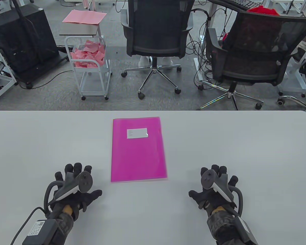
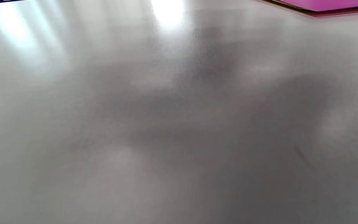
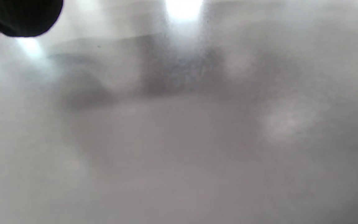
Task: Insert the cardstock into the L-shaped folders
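A magenta folder (image 1: 138, 149) with a white label lies flat in the middle of the white table (image 1: 244, 153), its near edge showing a thin white sheet. My left hand (image 1: 75, 183) rests palm down on the table to the folder's left, fingers spread, holding nothing. My right hand (image 1: 215, 183) rests palm down to the folder's right, also empty. The left wrist view shows only blurred table and a corner of the folder (image 2: 331, 4). The right wrist view shows blurred table and one gloved fingertip (image 3: 20, 15) at the top left.
Beyond the table's far edge stand two black office chairs (image 1: 156, 38) and a white cart (image 1: 88, 63) holding pink paper scraps, with pink sheets (image 1: 84, 16) on a small stand. All are off the table.
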The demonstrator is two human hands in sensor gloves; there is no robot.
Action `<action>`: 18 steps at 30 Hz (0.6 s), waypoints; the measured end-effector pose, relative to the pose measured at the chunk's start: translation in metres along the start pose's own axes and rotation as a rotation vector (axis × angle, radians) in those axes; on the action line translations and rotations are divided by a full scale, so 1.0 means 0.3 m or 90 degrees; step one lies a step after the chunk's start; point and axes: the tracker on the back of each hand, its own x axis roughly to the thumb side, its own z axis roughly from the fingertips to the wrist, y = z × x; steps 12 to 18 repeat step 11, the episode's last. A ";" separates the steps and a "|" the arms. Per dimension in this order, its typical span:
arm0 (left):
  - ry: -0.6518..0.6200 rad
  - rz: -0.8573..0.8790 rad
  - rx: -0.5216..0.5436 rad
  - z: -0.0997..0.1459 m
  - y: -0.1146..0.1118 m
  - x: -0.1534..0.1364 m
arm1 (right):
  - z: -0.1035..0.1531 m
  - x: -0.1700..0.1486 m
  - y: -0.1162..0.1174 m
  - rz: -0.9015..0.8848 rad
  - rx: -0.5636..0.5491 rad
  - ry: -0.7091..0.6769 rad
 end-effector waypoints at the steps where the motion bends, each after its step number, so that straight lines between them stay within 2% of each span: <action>1: 0.002 0.002 -0.004 0.000 0.000 0.001 | 0.001 0.000 -0.002 0.000 0.002 0.000; 18: -0.003 -0.008 0.000 -0.003 -0.004 0.015 | -0.009 -0.007 -0.003 -0.023 0.009 -0.002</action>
